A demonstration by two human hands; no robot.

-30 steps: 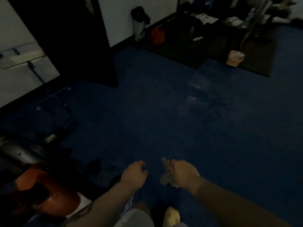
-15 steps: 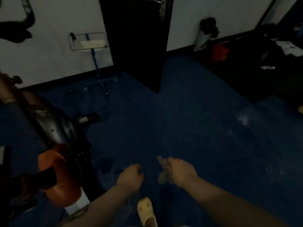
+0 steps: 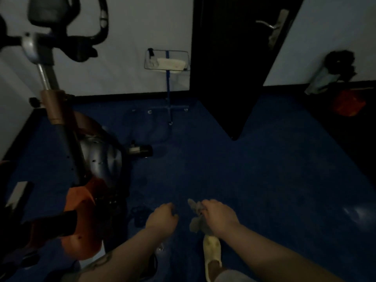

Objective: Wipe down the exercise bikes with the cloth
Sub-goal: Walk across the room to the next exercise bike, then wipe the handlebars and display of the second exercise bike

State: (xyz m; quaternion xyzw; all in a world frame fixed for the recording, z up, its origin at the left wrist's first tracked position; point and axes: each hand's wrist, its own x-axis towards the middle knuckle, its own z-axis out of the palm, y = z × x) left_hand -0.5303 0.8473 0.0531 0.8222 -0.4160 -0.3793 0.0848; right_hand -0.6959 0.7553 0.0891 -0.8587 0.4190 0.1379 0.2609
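While the right hand (image 3: 218,217) pinches the cloth (image 3: 196,217) between curled fingers, the rag hangs in loose folds to the left of the knuckles, above the blue floor (image 3: 254,169) and well apart from any part of the bike. It is small, thin and limp, so I judge it light and soft; it will drape over tubes and housings but bunch up unless it is spread or folded into a pad under the palm. The present grip takes only a wad of it, which suits carrying more than wiping.

To the left stands the exercise bike (image 3: 95,159), with an orange and grey housing, a slanted post and black handlebars (image 3: 89,43) high at the top left. Its shell looks hard and smooth, probably easy to wipe, and the frame seems heavy enough to stay put under pressure. The handlebars and post are the narrow parts, best wrapped with the cloth.

The left hand (image 3: 161,219) is loosely curled and holds nothing, near the right one. A pale shoe (image 3: 212,253) shows below the hands. Dim light hides finer detail.
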